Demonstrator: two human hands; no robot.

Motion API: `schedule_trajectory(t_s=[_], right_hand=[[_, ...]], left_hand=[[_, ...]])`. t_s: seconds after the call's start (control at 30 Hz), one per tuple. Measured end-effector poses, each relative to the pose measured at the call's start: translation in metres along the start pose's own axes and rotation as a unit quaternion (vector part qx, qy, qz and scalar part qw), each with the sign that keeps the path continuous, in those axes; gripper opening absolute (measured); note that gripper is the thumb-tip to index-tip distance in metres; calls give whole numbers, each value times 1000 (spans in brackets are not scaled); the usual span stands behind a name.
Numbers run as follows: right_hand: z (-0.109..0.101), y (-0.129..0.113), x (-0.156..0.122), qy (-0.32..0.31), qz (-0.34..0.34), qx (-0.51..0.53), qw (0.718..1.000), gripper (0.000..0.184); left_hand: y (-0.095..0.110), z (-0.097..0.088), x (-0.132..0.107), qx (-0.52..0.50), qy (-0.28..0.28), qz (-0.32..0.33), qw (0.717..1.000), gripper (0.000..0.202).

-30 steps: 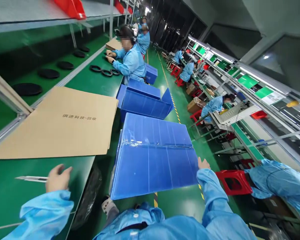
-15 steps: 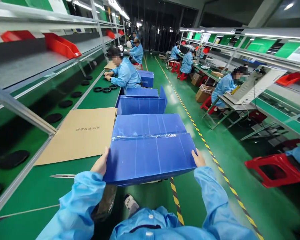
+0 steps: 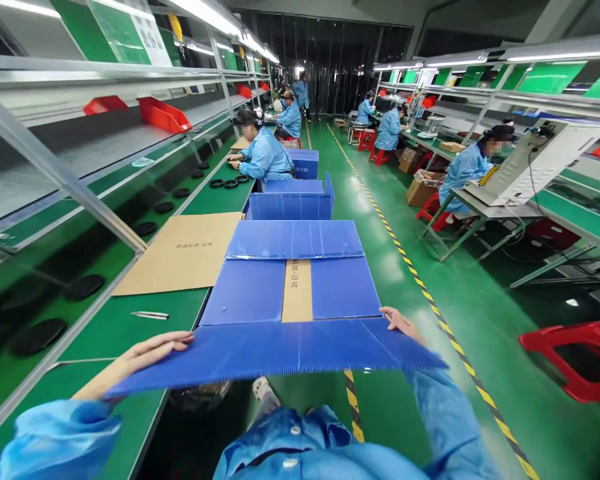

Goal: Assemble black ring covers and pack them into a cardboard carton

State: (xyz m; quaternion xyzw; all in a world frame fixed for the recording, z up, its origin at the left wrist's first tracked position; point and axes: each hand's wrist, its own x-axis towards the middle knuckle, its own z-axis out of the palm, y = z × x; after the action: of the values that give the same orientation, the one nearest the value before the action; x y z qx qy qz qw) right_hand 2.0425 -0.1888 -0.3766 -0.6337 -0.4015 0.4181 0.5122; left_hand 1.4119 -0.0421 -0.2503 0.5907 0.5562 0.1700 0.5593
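In front of me lies a blue corrugated plastic box [image 3: 245, 293]. Its near top flap [image 3: 280, 357] is swung out toward me, while the far flap [image 3: 295, 240] lies over the back. Two inner side flaps are folded in, and a printed brown cardboard sheet [image 3: 297, 293] shows in the gap between them. My left hand [image 3: 153, 353] touches the near flap's left end with its fingers stretched out. At the box's right near corner, my right hand [image 3: 403, 325] rests with fingers extended by the flap. The near flap partly hides both wrists.
On the green bench to the left lie a flat cardboard sheet [image 3: 180, 250] and tweezers [image 3: 150, 315]. More blue boxes [image 3: 290, 205] stand beyond mine. A co-worker [image 3: 265, 157] sits farther along. A red stool [image 3: 575, 357] stands at right, past the striped floor line.
The box's near flap has come up and swung toward me, uncovering the inner flaps and cardboard. My hands have moved from gripping the box's sides to the opened flap's ends.
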Motion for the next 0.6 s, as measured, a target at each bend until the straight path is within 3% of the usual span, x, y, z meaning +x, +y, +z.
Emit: schedule_trajectory(t_s=[0.1,0.17,0.27,0.33,0.4,0.5,0.57,0.6], right_hand=[[-28,1,-22,-182,-9,-173,968,44],[-33,4,-26,-222,-45,-284,932,58],[-16,19,-23,-150,-114,-454,871,83],[2,34,-22,-56,-154,-548,820,93],[16,47,-23,17,-192,-594,781,96],[24,59,-25,49,-225,-617,752,100],[23,59,-26,45,-226,-626,745,103],[22,56,-26,38,-225,-629,744,103]], left_hand=[[-22,9,-24,233,-103,37,966,61],[-36,29,-24,397,-74,70,912,85],[-47,75,-2,590,-24,126,797,126],[-45,110,26,633,-46,195,747,139],[-33,141,61,628,-79,251,732,142],[-5,174,111,597,-148,275,739,138],[13,184,136,555,-182,303,753,119],[21,186,145,532,-185,326,759,100]])
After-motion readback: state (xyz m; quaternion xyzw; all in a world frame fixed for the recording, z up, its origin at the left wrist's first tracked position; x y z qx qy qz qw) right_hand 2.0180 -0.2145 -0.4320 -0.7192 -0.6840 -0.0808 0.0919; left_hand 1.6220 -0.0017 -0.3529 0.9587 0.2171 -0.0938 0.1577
